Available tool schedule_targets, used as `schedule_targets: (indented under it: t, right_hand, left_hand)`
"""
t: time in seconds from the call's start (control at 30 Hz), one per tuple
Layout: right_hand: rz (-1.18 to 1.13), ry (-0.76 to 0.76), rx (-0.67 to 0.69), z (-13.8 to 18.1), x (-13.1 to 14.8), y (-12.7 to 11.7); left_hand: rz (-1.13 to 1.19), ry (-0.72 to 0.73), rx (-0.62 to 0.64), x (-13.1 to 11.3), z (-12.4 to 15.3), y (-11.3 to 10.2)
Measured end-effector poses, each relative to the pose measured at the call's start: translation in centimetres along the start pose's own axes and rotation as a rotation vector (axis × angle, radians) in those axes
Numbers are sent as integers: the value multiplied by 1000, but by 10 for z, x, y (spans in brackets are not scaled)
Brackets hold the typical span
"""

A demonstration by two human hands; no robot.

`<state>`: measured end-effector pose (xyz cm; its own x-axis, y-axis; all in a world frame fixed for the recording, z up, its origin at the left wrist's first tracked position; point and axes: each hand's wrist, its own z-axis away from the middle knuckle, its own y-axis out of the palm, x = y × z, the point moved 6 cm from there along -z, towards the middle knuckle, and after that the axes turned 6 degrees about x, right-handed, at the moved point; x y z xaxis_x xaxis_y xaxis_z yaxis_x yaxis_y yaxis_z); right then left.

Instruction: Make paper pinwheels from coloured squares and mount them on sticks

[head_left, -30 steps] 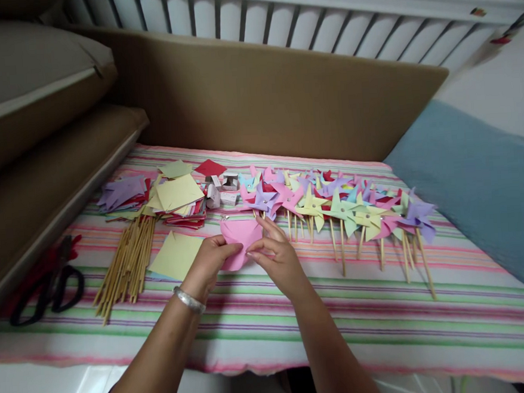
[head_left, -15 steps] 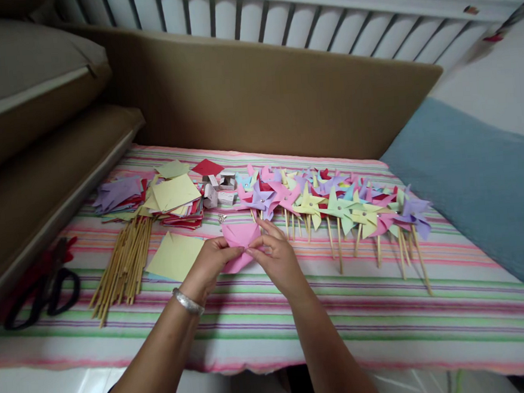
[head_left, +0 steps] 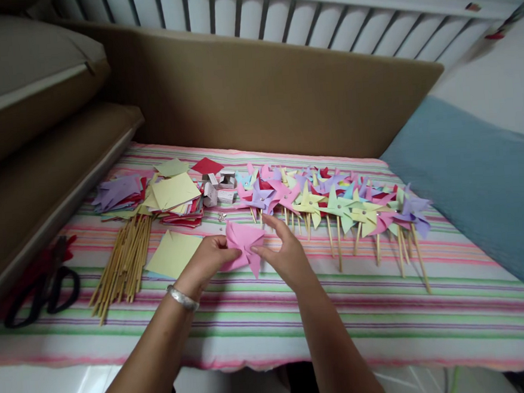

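A pink paper pinwheel (head_left: 246, 243), its points folded toward the centre, is held just above the striped cloth. My left hand (head_left: 208, 259) pinches its left side, the thumb lying on top. On the other side my right hand (head_left: 288, 254) is open, thumb and forefinger spread; the thumb tip is at the paper's right edge. Beside my left hand lies a pale yellow square sheet (head_left: 173, 255) on the cloth. Small shiny bits (head_left: 221, 216) lie just beyond the pinwheel, too small to name. No stick shows on this pinwheel.
Finished pinwheels on sticks (head_left: 329, 198) lie in a long row at the right. Leftward are wooden sticks (head_left: 123, 263), black-handled scissors (head_left: 44, 295), stacked paper squares (head_left: 178, 193) and small open boxes (head_left: 220, 188). Brown cushions (head_left: 52, 145) and a brown panel (head_left: 259, 95) border the striped cloth (head_left: 262, 322).
The pink paper's points now fan out as a pinwheel instead of being gathered under both hands. My right hand's fingers have spread and moved slightly right, off the centre.
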<state>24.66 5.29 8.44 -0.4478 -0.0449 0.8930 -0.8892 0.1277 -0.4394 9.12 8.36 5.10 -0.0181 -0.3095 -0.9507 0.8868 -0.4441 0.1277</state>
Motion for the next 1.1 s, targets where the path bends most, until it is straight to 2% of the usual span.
schedule_targets:
  t: [0.2, 0.3, 0.4, 0.6, 0.73, 0.93, 1.1]
  right_hand:
    - [-179, 75, 325, 4, -11, 5]
    - [-198, 82, 408, 7, -13, 10]
    - [-203, 69, 448, 8, -12, 13]
    - [-113, 30, 438, 8, -9, 13]
    - [-134, 55, 373, 5, -13, 11]
    - [-405, 199, 179, -2, -27, 5]
    - [-609, 170, 48, -3, -23, 7]
  left_hand:
    - [-188, 2, 264, 2, 4, 17]
    - [-231, -3, 343, 7, 4, 24]
    - [-232, 1, 363, 10, 3, 27]
    - [-234, 37, 381, 13, 0, 28]
    - [-149, 16, 336, 9, 1, 25]
    - [224, -95, 217, 5, 3, 19]
    - [397, -22, 149, 10, 1, 31]
